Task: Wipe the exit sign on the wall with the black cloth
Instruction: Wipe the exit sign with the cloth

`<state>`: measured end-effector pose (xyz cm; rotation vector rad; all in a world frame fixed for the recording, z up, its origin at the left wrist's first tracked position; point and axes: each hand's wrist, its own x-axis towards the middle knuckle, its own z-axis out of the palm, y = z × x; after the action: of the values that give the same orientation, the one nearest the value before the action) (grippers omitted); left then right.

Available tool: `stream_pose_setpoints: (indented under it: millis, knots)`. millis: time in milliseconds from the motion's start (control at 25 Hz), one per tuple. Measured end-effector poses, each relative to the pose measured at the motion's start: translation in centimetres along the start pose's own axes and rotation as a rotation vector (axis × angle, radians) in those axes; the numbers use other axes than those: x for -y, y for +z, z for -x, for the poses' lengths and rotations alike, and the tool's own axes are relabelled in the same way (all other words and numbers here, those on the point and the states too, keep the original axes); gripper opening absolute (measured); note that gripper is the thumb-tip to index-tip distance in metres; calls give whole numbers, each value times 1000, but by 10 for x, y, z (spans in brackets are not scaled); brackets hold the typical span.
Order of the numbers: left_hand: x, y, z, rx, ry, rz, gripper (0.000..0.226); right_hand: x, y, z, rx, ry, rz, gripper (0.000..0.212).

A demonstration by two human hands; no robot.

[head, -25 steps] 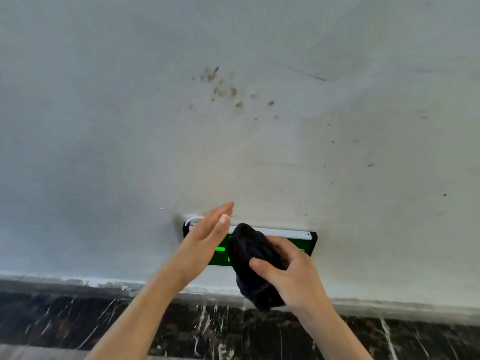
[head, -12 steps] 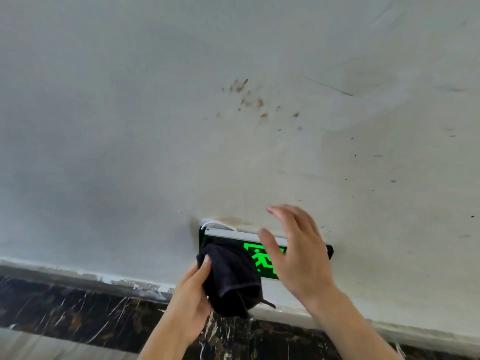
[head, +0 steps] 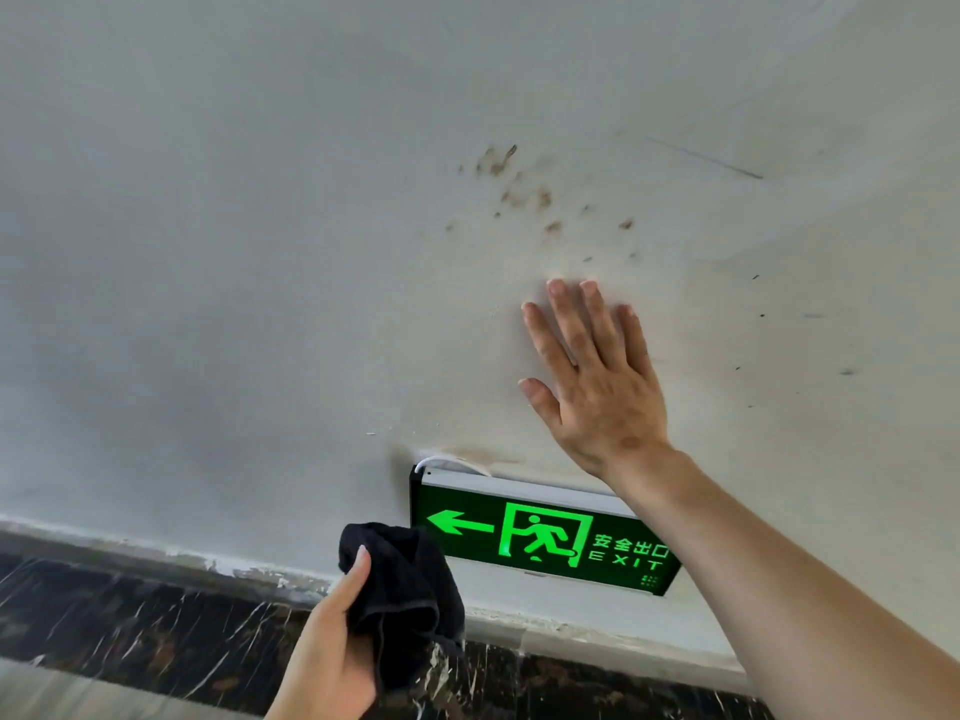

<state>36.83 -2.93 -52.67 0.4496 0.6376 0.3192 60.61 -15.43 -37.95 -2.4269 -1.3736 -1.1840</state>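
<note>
Beside the exit sign [head: 540, 537]'s left edge our left hand [head: 327, 652] grips the black cloth [head: 410, 589] | right hand [head: 592, 376] flat, fingers spread, on wall [head: 260, 252] above | forearm hides sign's right corner

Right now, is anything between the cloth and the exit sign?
Nothing visible. The left hand holds the black cloth at the exit sign's left end; the right forearm crosses only its right end.

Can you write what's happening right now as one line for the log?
left hand: holds black cloth | cloth: at exit sign left edge | right hand: flat on wall
</note>
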Motion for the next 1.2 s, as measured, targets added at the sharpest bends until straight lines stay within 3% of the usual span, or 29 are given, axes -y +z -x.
stream_pose_setpoints:
  millis: [80,200,280,400,800,1040,1200]
  knots:
    - [-5,-6,-11,-52,43,-40,53,-4,13,-2,-39,-9,30,70]
    - [-14,-1,-27,-196,346,-63,28,-9,28,-5,-123,-30,88,71]
    - [-15,15,-39,-277,532,-244,28,-10,37,-5,-194,-42,108,69]
    - [-6,35,-63,-179,650,-599,36,-9,47,-6,-300,-55,121,65]
    - [18,12,-103,-266,739,-912,33,-11,59,-7,-418,-54,146,66]
    - [31,-14,-112,-289,608,-989,28,-10,58,-8,-420,-52,147,66]
    - [35,-20,-117,-224,510,-842,31,-11,59,-10,-434,-45,145,67]
